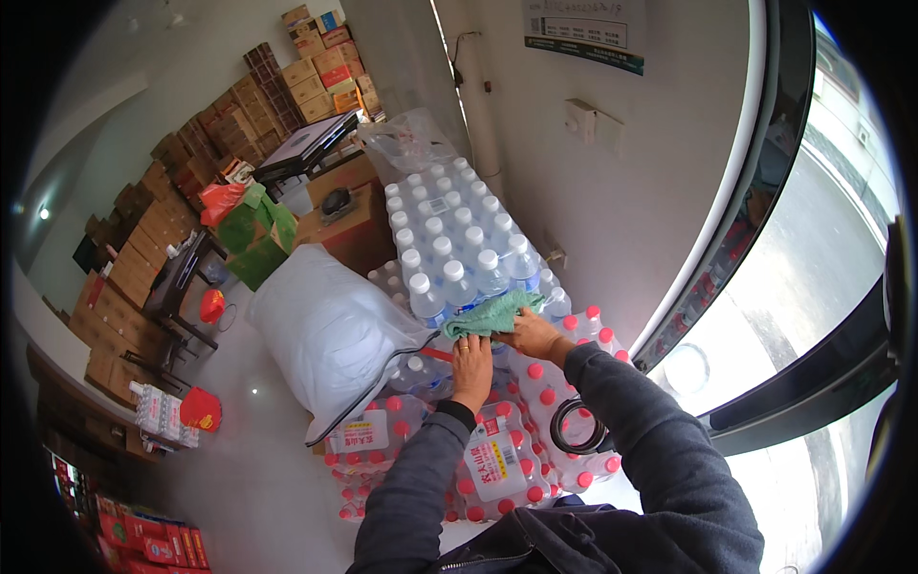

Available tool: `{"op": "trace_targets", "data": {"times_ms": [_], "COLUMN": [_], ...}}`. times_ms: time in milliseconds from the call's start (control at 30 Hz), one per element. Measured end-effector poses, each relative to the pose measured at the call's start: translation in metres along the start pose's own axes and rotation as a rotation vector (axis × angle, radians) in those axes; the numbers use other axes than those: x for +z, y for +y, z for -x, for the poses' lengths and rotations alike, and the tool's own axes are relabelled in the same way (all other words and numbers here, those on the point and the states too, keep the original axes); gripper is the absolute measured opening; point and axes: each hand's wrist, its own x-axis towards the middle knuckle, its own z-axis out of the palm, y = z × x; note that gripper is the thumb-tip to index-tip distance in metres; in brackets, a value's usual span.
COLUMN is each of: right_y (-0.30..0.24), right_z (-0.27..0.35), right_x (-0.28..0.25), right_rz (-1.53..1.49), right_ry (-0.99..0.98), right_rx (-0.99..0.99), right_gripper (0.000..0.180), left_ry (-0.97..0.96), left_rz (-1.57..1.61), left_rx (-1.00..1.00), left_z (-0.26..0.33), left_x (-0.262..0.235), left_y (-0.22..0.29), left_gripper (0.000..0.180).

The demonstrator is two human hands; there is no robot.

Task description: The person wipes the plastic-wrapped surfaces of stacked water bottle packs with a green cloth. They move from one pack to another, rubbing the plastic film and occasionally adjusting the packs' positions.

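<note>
The green cloth (492,314) covers the right hand's (532,335) fingertips and the bottle caps beneath it. Just left of the cloth, the white sack (330,330) hides part of a red-capped bottle pack (368,442). Both elbows run off the lower edge.

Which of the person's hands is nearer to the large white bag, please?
Left. The left hand lies just right of the white bag; the right hand is farther right, gripping the green cloth.
</note>
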Motion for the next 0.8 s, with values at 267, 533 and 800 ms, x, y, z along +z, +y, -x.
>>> {"op": "trace_targets", "data": {"times_ms": [267,533,800], "right_y": [-0.013,-0.032,-0.035], "right_z": [-0.003,-0.009,0.002], "right_x": [0.007,-0.013,-0.063], "right_rz": [-0.158,-0.217,-0.804], "right_ry": [0.007,-0.259,0.323], "right_rx": [0.086,0.261,0.755], "right_gripper": [0.024,0.021,0.043], "left_ry": [-0.187,-0.379,-0.151], "left_rz": [0.171,0.439,0.505], "left_rx": [-0.001,0.013,0.156], "left_z": [0.009,0.014,-0.026], "left_x": [0.006,-0.021,-0.082], "left_y": [-0.001,-0.008,-0.008], "left_gripper": [0.044,0.076,0.07]}}
